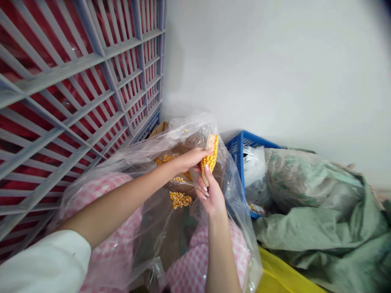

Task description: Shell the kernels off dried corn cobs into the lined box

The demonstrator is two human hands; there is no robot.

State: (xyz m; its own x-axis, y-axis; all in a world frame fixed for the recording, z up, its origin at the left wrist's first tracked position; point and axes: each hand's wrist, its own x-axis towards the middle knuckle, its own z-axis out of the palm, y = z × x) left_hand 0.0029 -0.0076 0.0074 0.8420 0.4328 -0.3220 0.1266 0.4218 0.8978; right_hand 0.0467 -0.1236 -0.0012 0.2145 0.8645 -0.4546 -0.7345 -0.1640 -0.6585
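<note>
An ear of corn (210,156), its yellow kernels partly stripped so that pale cob shows near the top, is held up in both hands. My left hand (197,158) grips its upper left side, the thumb pressing on the kernels. Around the lower end wraps my right hand (210,189), thumb on the front and fingers curled beneath. Below them a clear plastic sheet or bag (154,219) spreads over my knees. Loose corn kernels (180,200) lie on it in several small heaps. Some of the left fingers are hidden behind the ear.
Stacked grey plastic crates (100,61) with red contents rise on the left. A white wall (275,69) stands ahead. To the right are a blue crate (240,156) with plastic bags, a stuffed woven sack (305,179), green cloth (330,236) and a yellow sheet (279,272).
</note>
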